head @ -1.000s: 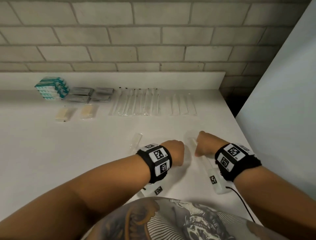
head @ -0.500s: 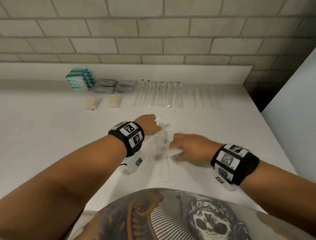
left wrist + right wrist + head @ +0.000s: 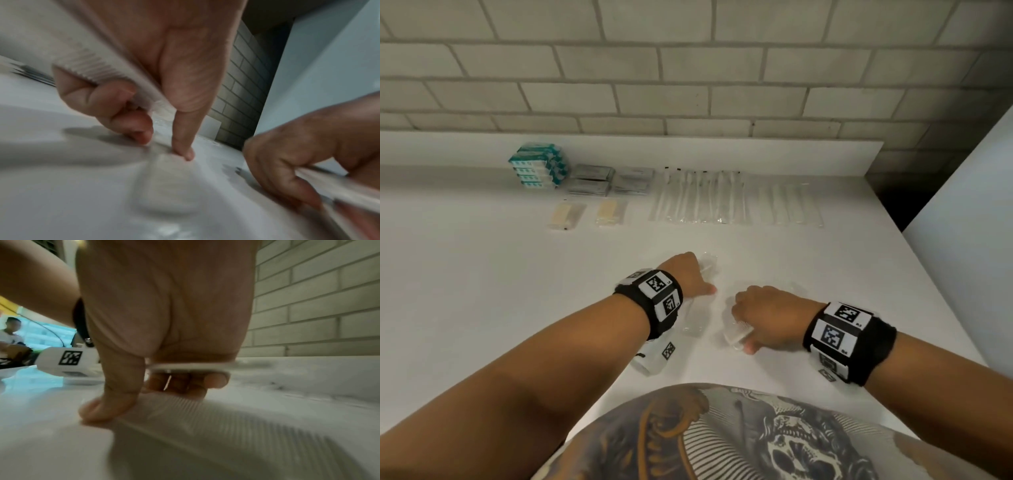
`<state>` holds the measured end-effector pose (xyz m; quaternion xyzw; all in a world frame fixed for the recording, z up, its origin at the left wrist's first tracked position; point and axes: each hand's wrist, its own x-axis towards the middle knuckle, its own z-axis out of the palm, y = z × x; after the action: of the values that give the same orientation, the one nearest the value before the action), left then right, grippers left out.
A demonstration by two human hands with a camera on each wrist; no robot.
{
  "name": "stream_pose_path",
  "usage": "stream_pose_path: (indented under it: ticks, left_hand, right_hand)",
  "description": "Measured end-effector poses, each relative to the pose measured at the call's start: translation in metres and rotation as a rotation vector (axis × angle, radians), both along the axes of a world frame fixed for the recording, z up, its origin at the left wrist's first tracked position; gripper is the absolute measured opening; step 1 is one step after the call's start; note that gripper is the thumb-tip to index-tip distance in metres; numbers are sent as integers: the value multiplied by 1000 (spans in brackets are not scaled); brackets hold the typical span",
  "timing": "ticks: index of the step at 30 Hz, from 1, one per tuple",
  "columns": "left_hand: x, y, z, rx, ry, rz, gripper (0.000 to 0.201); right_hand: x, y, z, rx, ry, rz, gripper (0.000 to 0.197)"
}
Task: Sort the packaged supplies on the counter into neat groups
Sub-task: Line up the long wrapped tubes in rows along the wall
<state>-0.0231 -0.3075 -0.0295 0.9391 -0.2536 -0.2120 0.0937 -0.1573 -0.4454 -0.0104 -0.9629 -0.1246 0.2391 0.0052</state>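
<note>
My left hand [image 3: 690, 274] grips a white comb in a clear packet [image 3: 98, 65]; its fingers curl round it and the thumb presses on another clear packet [image 3: 168, 183] lying on the white counter [image 3: 482, 291]. The right hand [image 3: 756, 317], close beside it, has its fingers curled round a second packaged white comb [image 3: 738, 334], seen edge-on in the right wrist view [image 3: 189, 366]. The right thumb rests on a ribbed packet [image 3: 205, 418] on the counter. A loose clear packet [image 3: 693, 322] lies between the hands.
Along the back stand teal boxes [image 3: 537, 164], grey sachets [image 3: 592, 178], two beige packets [image 3: 566, 214], a row of long clear packets [image 3: 698, 198] and more clear ones [image 3: 784, 205]. A brick wall rises behind and a pale panel [image 3: 969, 222] stands at the right. Another person sits far off.
The left hand reached forward, then drew back a little, now holding a comb packet. The right hand went from lying flat over the loose packets to curling round one.
</note>
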Motion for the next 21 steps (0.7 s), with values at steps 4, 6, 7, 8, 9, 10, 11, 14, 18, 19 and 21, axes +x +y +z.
stream_pose_path:
  ticks: [4, 6, 7, 8, 9, 10, 11, 14, 18, 19, 21]
  left_hand:
    - [-3, -17, 3, 40, 44, -37, 51]
    - [-5, -26, 3, 54, 82, -66, 47]
    - [-6, -31, 3, 44, 100, -84, 44]
    - [-8, -36, 3, 15, 112, -99, 39]
    - [-10, -44, 4, -37, 126, -102, 34]
    - [-12, -52, 6, -111, 145, -91, 27]
    - [-14, -62, 10, -204, 175, -70, 22]
    - [-18, -97, 25, -532, 275, -13, 18]
    - [-20, -145, 42, -844, 412, 52, 11]
    - [-21, -156, 43, -888, 463, 74, 11]
    - [-23, -178, 42, -937, 528, 129, 14]
  right_hand:
    - [-8, -26, 6, 155, 143, -291, 26]
    - [-4, -49, 8, 204, 150, -393, 29]
    - [-1, -63, 10, 228, 128, -458, 35]
    - [1, -79, 12, 247, 103, -539, 43]
    - [2, -95, 15, 256, 80, -616, 49]
    - [2, -111, 18, 244, 60, -668, 47]
    - [1, -125, 19, 221, 48, -701, 44]
    - [-6, -156, 20, 262, -61, -773, 49]
    - [-3, -161, 23, 674, -243, -882, 22]
    - [-1, -160, 24, 726, -245, -886, 13]
    - [5, -164, 21, 769, -244, -889, 11]
